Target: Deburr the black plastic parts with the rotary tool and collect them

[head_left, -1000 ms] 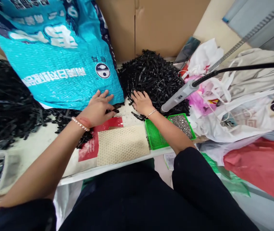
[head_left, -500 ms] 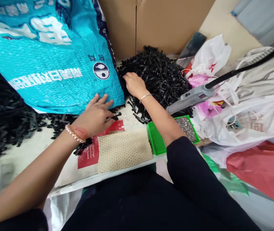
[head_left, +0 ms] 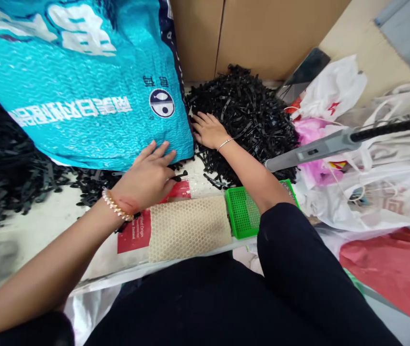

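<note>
My left hand (head_left: pixel 150 177) rests palm down against the lower edge of a blue printed sack (head_left: pixel 93 91), its outer fingers spread on the plastic. Between its thumb and forefinger sticks out a small black plastic strip (head_left: pixel 181 176) with a knobbed end. My right hand (head_left: pixel 210 130) lies at the left edge of a heap of similar black strips (head_left: pixel 251 110), close beside the sack's right side. Its fingers are stretched and apart, and I see nothing held in them. Under my left hand is a red printed sheet (head_left: pixel 133 235), partly covered by a beige honeycomb-patterned mat (head_left: pixel 190 228).
A green perforated basket (head_left: pixel 241 216) sits under my right forearm, small metallic bits in its far part. A grey rod-shaped device (head_left: pixel 306 149) on a black flexible neck reaches in from the right. Plastic bags (head_left: pixel 370 192) crowd that side. More black strips (head_left: pixel 6 168) lie left.
My right hand has opened its fingers wider and shifted slightly at the heap's edge. My left hand keeps its place on the sack with the black strip. The whole view has swung a little.
</note>
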`<state>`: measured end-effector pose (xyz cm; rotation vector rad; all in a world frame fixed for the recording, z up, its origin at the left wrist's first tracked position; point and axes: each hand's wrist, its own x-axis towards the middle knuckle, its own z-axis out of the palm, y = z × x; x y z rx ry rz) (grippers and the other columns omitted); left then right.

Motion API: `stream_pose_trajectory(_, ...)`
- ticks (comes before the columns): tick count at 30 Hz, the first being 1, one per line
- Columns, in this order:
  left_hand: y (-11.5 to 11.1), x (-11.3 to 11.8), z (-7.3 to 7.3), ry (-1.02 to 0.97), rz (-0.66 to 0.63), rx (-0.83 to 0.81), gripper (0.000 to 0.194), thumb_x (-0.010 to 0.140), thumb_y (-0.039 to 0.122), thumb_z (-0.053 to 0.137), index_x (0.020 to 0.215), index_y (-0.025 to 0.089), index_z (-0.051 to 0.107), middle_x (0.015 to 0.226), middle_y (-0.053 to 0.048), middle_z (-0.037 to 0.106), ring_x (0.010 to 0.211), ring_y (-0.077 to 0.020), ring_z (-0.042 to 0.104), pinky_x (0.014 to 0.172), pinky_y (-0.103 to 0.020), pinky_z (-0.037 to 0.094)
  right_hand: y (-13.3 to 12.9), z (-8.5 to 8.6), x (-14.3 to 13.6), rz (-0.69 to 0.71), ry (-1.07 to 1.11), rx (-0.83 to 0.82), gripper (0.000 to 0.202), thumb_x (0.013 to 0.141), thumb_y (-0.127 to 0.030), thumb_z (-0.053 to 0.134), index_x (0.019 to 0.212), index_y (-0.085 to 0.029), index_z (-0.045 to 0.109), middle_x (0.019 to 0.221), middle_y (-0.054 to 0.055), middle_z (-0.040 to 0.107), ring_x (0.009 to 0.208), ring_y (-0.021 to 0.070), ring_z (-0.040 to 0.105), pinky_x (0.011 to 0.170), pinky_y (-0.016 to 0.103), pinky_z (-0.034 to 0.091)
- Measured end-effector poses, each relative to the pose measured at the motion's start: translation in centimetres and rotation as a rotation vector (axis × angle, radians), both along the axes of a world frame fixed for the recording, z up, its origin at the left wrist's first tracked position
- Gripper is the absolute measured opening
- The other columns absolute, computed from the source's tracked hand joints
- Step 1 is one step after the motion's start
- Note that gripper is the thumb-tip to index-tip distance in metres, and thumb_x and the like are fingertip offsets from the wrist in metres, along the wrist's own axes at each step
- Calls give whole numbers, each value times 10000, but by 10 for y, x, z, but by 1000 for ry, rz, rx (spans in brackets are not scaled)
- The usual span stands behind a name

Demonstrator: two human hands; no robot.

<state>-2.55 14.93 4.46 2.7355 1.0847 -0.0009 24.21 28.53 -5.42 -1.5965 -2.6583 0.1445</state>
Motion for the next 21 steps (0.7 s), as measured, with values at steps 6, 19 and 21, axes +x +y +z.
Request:
stream_pose_trajectory(6, 4, -1, 0, 54, 19, -17, 363, 967, 293, 535, 962, 205, 887, 1625, -66, 643, 1663, -385, 360, 1378, -594, 177, -30, 4, 15, 30, -52, -3, 574, 1035, -332, 516, 1552, -100, 611, 1793, 164, 405, 1707, 365, 285, 1396, 642, 198)
stream_pose_trajectory(19, -24, -13, -6, -292, 19, -152, 317, 960, 403, 625, 922, 223, 883, 1626, -110, 636, 1624, -415, 428, 1355, -641, 231, -88, 63, 13, -60, -224, -225, 486, 993, -350, 645, 1442, -187, 733, 1647, 145, 614, 1605, 356, 488, 1358, 611, 278)
stream_pose_trajectory(21, -46, -15, -10, -464, 9, -350, 362, 978, 508, 653, 932, 230, 880, 1630, -127, 627, 1608, -388, 462, 1342, -606, 293, -78, 82, 10, -70, -187, -245, 432, 1010, -349, 616, 1392, -218, 767, 1525, 128, 719, 1467, 341, 628, 1269, 566, 423)
